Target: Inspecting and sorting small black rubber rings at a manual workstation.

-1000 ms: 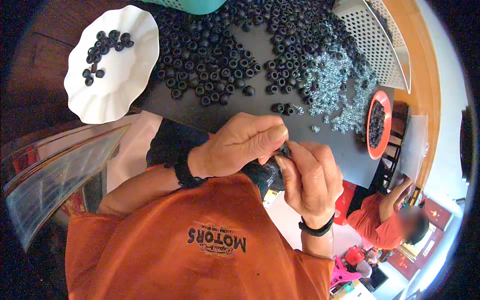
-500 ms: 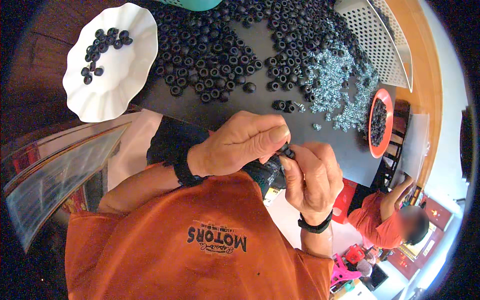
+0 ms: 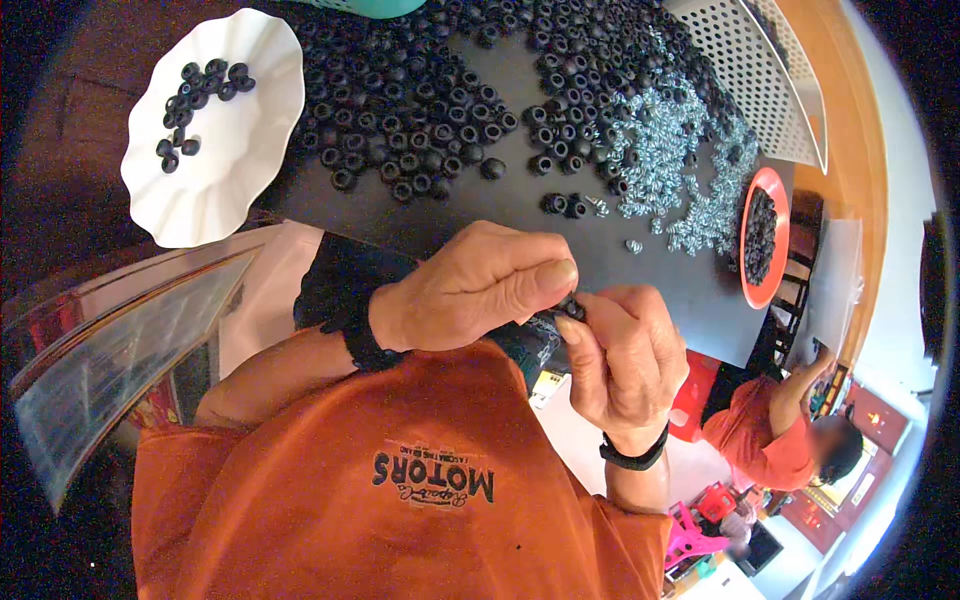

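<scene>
My left hand (image 3: 475, 292) and my right hand (image 3: 628, 355) meet above my lap, at the table's near edge. Pinched between their fingertips is a small black piece (image 3: 571, 308), mostly hidden by thumbs and fingers. Just beyond the hands on the dark tabletop (image 3: 470, 215) lie two black hollow rounded pieces (image 3: 564, 205) and a few loose springs (image 3: 597, 207). A broad spread of similar black hollow pieces (image 3: 400, 130) covers the far side. To its right sits a heap of small silvery springs (image 3: 655, 150).
At the left, a white scalloped plate (image 3: 245, 175) holds several black pieces. An orange-red dish (image 3: 782, 245) of small black parts stands at the right edge. Behind are a white perforated basket (image 3: 745, 80) and a green container (image 3: 375, 6). Another person (image 3: 765, 430) is at the right.
My hands stay together on the small black piece, with only slight finger movement. The view has shifted a little, so the plate and table appear slightly displaced.
</scene>
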Demonstrator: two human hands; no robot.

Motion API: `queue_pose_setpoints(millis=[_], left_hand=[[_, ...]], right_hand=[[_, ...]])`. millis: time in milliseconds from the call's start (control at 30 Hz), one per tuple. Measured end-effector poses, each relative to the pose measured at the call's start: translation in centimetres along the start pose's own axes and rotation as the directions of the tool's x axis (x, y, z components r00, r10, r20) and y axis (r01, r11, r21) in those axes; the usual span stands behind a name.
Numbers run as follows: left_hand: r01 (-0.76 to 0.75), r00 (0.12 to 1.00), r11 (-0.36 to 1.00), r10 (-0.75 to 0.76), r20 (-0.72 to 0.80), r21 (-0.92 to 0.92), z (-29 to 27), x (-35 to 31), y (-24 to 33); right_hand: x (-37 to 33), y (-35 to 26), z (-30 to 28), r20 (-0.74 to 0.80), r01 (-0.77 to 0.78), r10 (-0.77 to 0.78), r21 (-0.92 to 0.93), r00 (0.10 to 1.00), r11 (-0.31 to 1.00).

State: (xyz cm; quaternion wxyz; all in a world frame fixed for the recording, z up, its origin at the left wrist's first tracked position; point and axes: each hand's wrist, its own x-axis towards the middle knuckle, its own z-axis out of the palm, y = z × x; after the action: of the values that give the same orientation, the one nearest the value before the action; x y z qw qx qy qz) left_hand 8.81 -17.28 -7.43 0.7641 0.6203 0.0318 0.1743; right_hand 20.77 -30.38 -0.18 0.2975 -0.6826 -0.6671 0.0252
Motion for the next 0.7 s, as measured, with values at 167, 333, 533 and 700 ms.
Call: queue_pose_setpoints(millis=[167, 333, 533, 700], left_hand=[[-0.053, 0.998, 0.995, 0.050, 0.036, 0.083, -0.1, 0.0, 0.1], [-0.081, 0.992, 0.997, 0.079, 0.095, 0.014, -0.2, 0.1, -0.2], [-0.044, 0.988, 0.998, 0.039, 0.147, 0.033, -0.4, -0.1, -0.1], [-0.120, 0.986, 0.993, 0.122, 0.117, -0.022, -0.2, 0.0, -0.4]], right_hand=[[0.2, -0.2, -0.8, 0.124, -0.108, 0.097, 0.091, 0.988, 0.990], [0.4, 0.6, -1.5, 0.235, -0.224, 0.165, 0.250, 0.958, 0.942], [0.0, 2.2, 0.2, 0.499, -0.607, 0.353, 0.711, 0.792, 0.355], [0.8, 1.4, 0.4, 0.580, -0.640, 0.342, 0.763, 0.739, 0.091]])
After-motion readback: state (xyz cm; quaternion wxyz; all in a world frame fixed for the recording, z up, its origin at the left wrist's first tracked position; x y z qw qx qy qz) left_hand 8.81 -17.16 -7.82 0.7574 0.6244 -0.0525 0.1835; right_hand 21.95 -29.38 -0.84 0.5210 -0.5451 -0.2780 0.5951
